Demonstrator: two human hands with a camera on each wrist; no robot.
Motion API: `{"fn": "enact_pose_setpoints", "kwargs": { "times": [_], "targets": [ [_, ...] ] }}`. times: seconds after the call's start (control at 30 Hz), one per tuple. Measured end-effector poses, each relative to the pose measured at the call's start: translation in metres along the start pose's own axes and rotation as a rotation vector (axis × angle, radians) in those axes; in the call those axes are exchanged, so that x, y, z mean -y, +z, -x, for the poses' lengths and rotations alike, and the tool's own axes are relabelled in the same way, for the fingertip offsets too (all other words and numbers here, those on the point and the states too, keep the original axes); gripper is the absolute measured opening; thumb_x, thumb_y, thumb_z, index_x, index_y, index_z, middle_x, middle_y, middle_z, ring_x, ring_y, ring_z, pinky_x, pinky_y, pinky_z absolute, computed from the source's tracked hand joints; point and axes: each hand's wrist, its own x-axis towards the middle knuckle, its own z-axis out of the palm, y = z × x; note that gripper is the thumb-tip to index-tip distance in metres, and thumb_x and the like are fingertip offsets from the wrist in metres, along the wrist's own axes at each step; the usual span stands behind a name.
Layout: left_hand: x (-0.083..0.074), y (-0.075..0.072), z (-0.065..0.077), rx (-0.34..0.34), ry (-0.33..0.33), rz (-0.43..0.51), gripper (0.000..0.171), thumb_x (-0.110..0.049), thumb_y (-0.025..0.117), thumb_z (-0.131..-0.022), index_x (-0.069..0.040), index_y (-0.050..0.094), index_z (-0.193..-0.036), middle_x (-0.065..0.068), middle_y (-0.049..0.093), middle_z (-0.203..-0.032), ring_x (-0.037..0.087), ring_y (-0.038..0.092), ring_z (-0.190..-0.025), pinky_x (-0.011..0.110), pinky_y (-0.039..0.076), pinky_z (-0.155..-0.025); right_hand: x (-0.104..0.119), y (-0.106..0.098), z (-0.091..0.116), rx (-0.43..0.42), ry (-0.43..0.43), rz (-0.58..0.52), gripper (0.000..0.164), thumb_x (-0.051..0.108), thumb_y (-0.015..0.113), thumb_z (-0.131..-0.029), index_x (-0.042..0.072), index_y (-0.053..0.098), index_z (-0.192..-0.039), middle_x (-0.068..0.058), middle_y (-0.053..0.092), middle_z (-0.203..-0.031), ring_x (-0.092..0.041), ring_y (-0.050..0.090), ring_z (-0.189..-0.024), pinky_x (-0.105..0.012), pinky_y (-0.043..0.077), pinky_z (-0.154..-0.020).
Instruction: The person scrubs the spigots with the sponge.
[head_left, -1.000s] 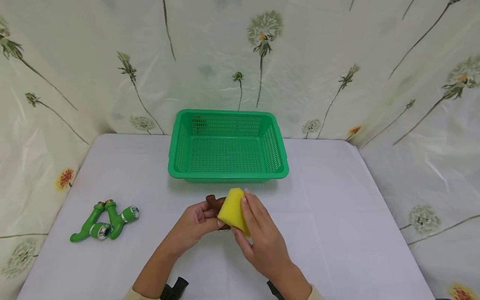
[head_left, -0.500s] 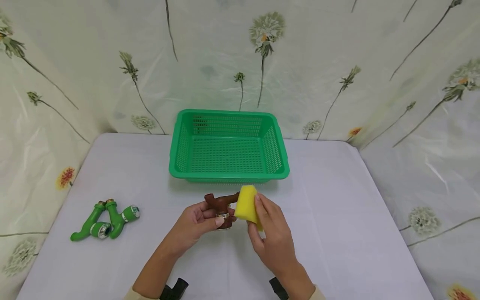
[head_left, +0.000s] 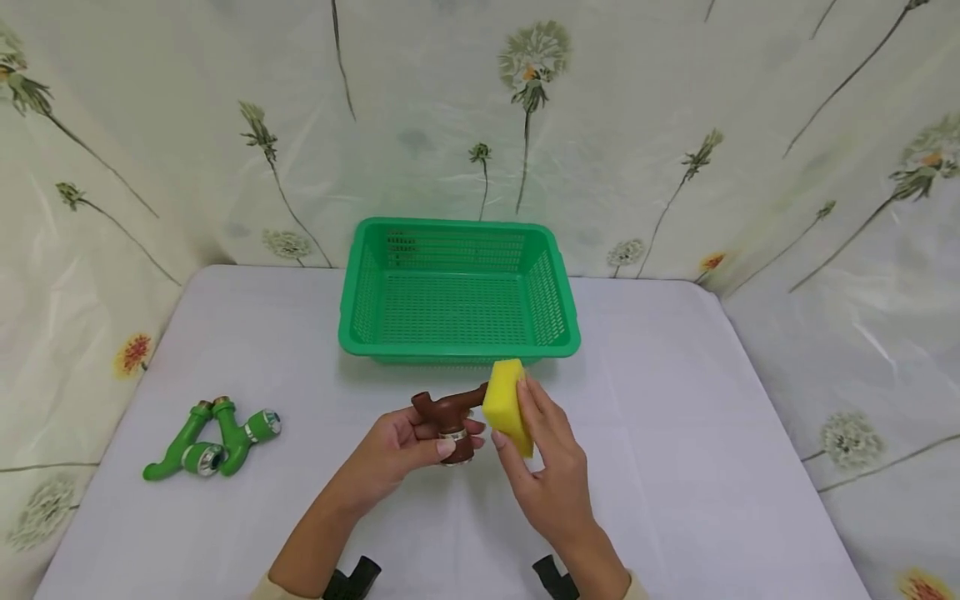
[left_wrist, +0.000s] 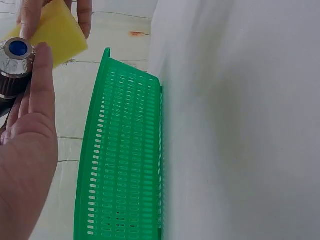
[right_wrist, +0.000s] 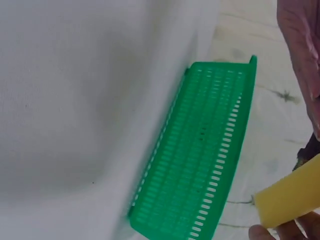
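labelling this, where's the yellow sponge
Head view: the right hand holds the yellow sponge just right of the brown tap, in front of the green basket.

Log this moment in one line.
left hand: grips brown silver-banded tap; right hand: pinches yellow foam sponge at spout, contact unclear; green perforated plastic basket: beyond hands; two green silver-capped taps: lying left

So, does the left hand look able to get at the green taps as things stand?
Probably not to grip them right away: the left hand holds the brown tap. The way itself looks free, though, with nothing standing between that hand and the green taps.
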Motion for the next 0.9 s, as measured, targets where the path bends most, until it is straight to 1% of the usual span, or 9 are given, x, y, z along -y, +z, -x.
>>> {"fn": "enact_pose_setpoints", "kwargs": {
  "times": [0.03,0.1,0.17,0.27,0.33,0.47,0.57,0.7,0.9],
  "targets": [
    [0.0,0.0,0.0,-0.008,-0.012,-0.001,0.043,-0.004,0.062,-0.104,0.007,0.054,-0.144,0.024,0.068,-0.132,0.039,0.067,-0.12,0.043,0.054,-0.103,0.001,0.0,0.0,-0.006,-0.015,0.018,0.06,0.014,0.075,-0.098,0.002,0.052,-0.153,-0.015,0.049,-0.157,-0.034,0.052,-0.138,-0.022,0.045,-0.107],
    [0.0,0.0,0.001,-0.038,-0.035,-0.016,0.044,-0.008,0.063,-0.104,0.006,0.054,-0.145,0.021,0.069,-0.132,0.035,0.069,-0.118,0.041,0.055,-0.101,0.005,0.001,-0.002,-0.022,-0.08,0.051,0.052,0.024,0.069,-0.104,0.001,0.056,-0.149,-0.017,0.051,-0.154,-0.035,0.053,-0.134,-0.022,0.044,-0.108],
    [0.001,0.0,0.001,-0.06,-0.048,-0.031,0.045,-0.009,0.064,-0.104,0.009,0.053,-0.144,0.021,0.068,-0.132,0.031,0.071,-0.116,0.04,0.056,-0.1,0.01,0.003,-0.003,-0.036,-0.166,0.082,0.049,0.029,0.062,-0.108,-0.002,0.059,-0.145,-0.021,0.054,-0.149,-0.038,0.054,-0.13,-0.027,0.042,-0.113],
    [0.002,0.0,0.002,-0.073,-0.043,-0.057,0.045,-0.008,0.065,-0.103,0.014,0.054,-0.141,0.022,0.069,-0.131,0.023,0.072,-0.112,0.038,0.057,-0.097,0.02,0.009,-0.006,-0.037,-0.285,0.139,0.046,0.027,0.058,-0.11,-0.005,0.059,-0.143,-0.024,0.055,-0.148,-0.042,0.055,-0.131,-0.04,0.037,-0.119],
    [0.003,0.001,0.002,-0.067,-0.029,-0.069,0.044,-0.006,0.065,-0.103,0.017,0.054,-0.138,0.024,0.068,-0.13,0.02,0.072,-0.11,0.037,0.058,-0.096,0.024,0.012,-0.007,-0.026,-0.324,0.181,0.046,0.025,0.056,-0.111,-0.006,0.058,-0.144,-0.025,0.053,-0.15,-0.043,0.054,-0.135,-0.046,0.033,-0.121],
    [0.003,0.001,0.002,-0.074,-0.03,-0.095,0.043,-0.004,0.064,-0.102,0.018,0.053,-0.138,0.025,0.068,-0.129,0.018,0.071,-0.11,0.034,0.058,-0.096,0.026,0.013,-0.005,0.035,-0.326,0.255,0.054,0.03,0.051,-0.112,-0.01,0.049,-0.149,-0.026,0.046,-0.156,-0.044,0.046,-0.143,-0.051,0.029,-0.123],
    [0.002,0.001,0.004,-0.08,-0.042,-0.101,0.045,-0.004,0.064,-0.102,0.019,0.052,-0.139,0.027,0.067,-0.13,0.018,0.071,-0.11,0.034,0.057,-0.097,0.022,0.012,-0.004,0.102,-0.318,0.276,0.061,0.034,0.048,-0.113,-0.012,0.041,-0.153,-0.028,0.04,-0.16,-0.044,0.04,-0.147,-0.05,0.025,-0.124],
    [0.002,0.0,0.005,-0.067,-0.046,-0.082,0.046,-0.005,0.065,-0.102,0.018,0.052,-0.139,0.027,0.067,-0.131,0.019,0.072,-0.111,0.036,0.057,-0.098,0.018,0.009,-0.005,0.148,-0.312,0.26,0.062,0.034,0.044,-0.114,-0.013,0.036,-0.155,-0.029,0.037,-0.161,-0.043,0.037,-0.149,-0.047,0.025,-0.125],
    [0.003,-0.001,0.004,-0.053,-0.063,-0.067,0.043,-0.005,0.066,-0.102,0.015,0.055,-0.138,0.023,0.07,-0.129,0.021,0.073,-0.11,0.036,0.058,-0.096,0.015,0.005,-0.004,0.172,-0.277,0.215,0.064,0.035,0.046,-0.114,-0.011,0.034,-0.157,-0.028,0.036,-0.162,-0.04,0.037,-0.15,-0.042,0.025,-0.125]
  ]
}}
